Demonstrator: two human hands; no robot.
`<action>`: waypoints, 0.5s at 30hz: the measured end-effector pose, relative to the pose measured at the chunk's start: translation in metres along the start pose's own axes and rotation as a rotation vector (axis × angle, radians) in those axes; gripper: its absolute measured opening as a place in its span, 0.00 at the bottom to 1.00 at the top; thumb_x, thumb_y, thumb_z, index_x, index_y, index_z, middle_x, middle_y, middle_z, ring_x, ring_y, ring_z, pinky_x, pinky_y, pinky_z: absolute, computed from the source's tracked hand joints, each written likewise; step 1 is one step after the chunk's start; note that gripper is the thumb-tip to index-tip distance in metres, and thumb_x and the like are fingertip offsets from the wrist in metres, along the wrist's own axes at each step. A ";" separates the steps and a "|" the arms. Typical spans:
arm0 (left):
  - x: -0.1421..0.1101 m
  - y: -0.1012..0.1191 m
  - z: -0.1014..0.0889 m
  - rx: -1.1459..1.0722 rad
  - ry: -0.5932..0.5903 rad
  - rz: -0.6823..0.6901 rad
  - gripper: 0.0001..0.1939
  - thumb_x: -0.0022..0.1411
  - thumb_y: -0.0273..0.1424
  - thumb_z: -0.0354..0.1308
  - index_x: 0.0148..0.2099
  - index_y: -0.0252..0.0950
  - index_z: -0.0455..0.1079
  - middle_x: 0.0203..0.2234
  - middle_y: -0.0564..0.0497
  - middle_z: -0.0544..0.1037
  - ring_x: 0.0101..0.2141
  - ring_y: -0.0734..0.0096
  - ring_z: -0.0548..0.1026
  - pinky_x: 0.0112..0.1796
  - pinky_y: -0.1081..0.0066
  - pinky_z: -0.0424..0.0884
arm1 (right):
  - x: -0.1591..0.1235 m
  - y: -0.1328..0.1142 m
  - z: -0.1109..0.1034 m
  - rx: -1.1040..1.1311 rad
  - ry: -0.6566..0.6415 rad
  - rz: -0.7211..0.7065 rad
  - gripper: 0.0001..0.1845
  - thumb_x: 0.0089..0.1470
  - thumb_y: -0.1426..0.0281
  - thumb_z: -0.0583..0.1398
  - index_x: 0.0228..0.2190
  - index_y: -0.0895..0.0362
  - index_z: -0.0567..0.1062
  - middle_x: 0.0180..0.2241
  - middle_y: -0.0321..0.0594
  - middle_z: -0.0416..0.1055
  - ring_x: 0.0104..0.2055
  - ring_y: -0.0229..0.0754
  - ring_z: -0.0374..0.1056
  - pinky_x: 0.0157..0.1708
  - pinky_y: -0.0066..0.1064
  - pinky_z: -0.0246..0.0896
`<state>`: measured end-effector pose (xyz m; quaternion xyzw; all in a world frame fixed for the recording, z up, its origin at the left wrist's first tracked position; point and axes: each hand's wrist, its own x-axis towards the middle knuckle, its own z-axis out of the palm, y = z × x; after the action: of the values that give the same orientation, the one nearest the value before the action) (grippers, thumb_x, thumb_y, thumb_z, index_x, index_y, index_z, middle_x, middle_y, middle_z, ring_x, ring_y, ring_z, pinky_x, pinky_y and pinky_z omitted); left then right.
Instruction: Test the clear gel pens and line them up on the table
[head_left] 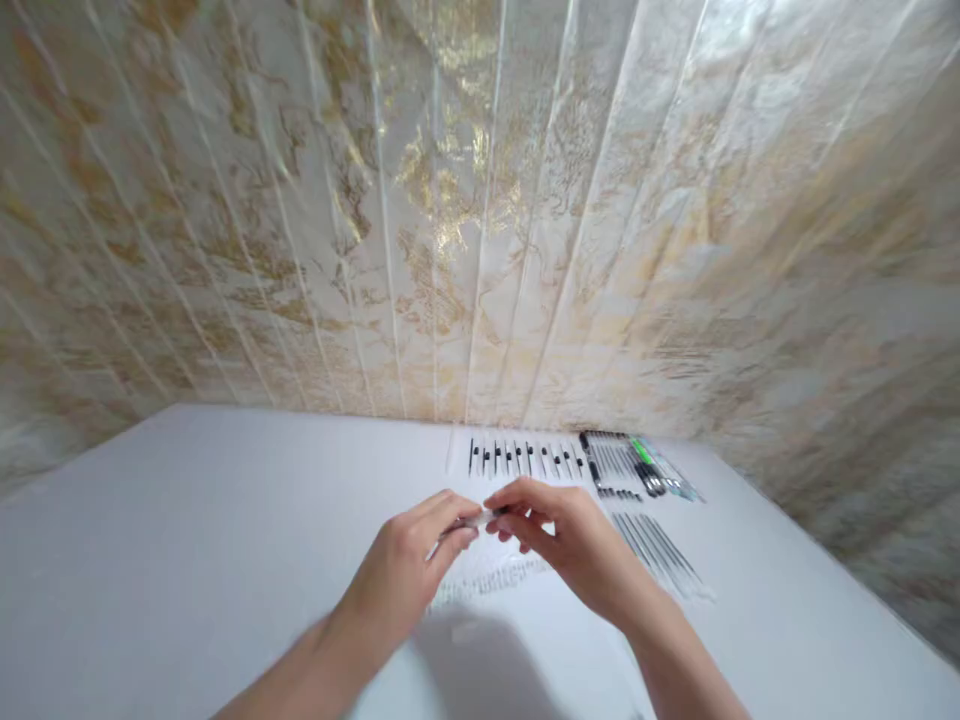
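Above the white table, my left hand (427,540) pinches a slim, whitish clear pen barrel (471,520) between thumb and fingers. My right hand (551,525) is closed on the dark end piece (496,512) of the same pen, and its fingertips nearly meet those of the left. The fingers hide most of this end, so I cannot tell whether the piece is a cap or a grip. Behind the hands stretches a row of slim pen parts with black pieces (519,458). Under the hands, several small parts (491,580) lie in a blurred band.
At the back right, dark and clear pen parts (615,460) lie grouped beside a bright green item (642,450). Nearer, several long thin grey rods (656,550) lie side by side. A gold-patterned, pleated covering (450,200) rises behind the white table (187,530).
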<state>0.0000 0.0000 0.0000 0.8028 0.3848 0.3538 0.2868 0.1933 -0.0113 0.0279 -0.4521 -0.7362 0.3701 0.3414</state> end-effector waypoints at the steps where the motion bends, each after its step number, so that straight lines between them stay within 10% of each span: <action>1: -0.001 0.001 0.001 0.002 -0.014 -0.003 0.08 0.63 0.24 0.50 0.39 0.39 0.69 0.33 0.56 0.76 0.34 0.75 0.74 0.38 0.76 0.67 | 0.000 0.001 -0.001 0.035 -0.010 0.037 0.07 0.56 0.72 0.58 0.36 0.55 0.76 0.28 0.36 0.77 0.30 0.35 0.72 0.28 0.25 0.65; 15: -0.009 -0.011 0.006 0.303 0.176 0.203 0.06 0.65 0.24 0.50 0.36 0.38 0.66 0.27 0.56 0.72 0.28 0.74 0.73 0.30 0.75 0.65 | 0.007 0.007 0.023 0.407 0.109 0.214 0.13 0.51 0.62 0.62 0.25 0.58 0.70 0.21 0.38 0.75 0.21 0.36 0.71 0.19 0.23 0.61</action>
<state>-0.0043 -0.0023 -0.0149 0.8373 0.3746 0.3877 0.0907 0.1744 -0.0082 0.0121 -0.4687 -0.5749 0.5201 0.4235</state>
